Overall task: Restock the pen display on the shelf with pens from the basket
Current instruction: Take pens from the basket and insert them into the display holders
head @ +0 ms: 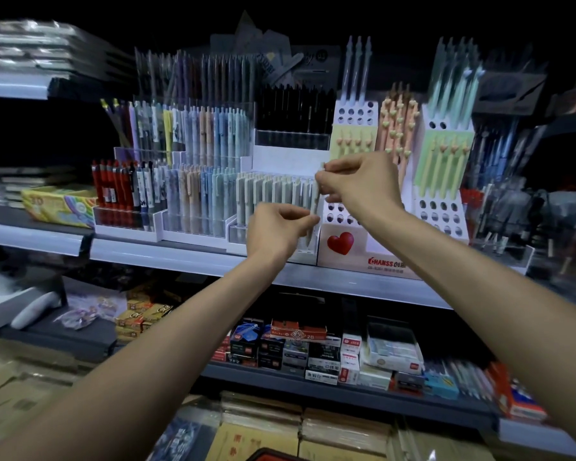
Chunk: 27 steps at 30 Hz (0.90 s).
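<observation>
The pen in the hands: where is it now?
In the head view, centre: the pale pen, pinched by right hand above and left hand below, stands at the right end of the pale pen row, left of the red heart.

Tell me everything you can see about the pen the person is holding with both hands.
The pen is slim and pale, a greenish white, and looks like matte plastic. It stands nearly upright, tip down, with its top leaning slightly right. The right hand pinches its upper end and the left hand pinches it lower down. It is at the right end of the row of matching pale pens. Whether its tip is seated is unclear.
</observation>
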### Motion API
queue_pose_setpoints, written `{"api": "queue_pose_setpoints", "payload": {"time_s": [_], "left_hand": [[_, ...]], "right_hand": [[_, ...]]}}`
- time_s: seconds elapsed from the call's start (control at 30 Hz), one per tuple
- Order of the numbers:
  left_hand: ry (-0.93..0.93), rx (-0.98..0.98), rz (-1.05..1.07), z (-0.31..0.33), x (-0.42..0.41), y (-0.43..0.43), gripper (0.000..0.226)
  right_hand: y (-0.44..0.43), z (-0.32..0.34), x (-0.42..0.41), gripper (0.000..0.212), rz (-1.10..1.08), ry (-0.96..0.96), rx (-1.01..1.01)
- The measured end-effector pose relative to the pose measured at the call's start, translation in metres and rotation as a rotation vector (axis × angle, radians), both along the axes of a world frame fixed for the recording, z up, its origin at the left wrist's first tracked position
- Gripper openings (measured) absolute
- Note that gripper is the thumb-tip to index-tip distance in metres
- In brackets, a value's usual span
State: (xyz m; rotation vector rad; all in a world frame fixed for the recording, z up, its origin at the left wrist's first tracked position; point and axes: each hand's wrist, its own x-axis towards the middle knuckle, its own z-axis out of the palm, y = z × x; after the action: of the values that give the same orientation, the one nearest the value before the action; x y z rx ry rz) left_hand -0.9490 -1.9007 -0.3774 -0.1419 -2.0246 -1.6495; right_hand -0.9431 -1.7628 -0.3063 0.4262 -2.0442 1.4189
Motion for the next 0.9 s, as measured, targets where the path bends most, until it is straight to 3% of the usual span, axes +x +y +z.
{"api": "queue_pose_setpoints", "payload": {"time_s": [0.07,0.33,0.53,0.9], "left_hand": [[0.026,-0.014,0.010,0.006,-0.010,0.000,0.017],[0.040,-0.047,0.148,0.016,-0.042,0.001,0.010],[-0.038,-0.085,0.253,0.010,-0.054,0.005,0.008],[-0.142,-0.187,0.371,-0.014,-0.051,0.011,0.013]], "right_hand": [[-0.002,0.005,-0.012,0.019,-0.007,0.031,-0.007],[-0.006,0.013,-0.050,0.012,-0.015,0.014,-0.059],[-0.008,0.002,-0.072,0.017,-0.035,-0.023,-0.042],[-0.011,-0.021,-0.074,0.005,-0.032,-0.089,0.031]]}}
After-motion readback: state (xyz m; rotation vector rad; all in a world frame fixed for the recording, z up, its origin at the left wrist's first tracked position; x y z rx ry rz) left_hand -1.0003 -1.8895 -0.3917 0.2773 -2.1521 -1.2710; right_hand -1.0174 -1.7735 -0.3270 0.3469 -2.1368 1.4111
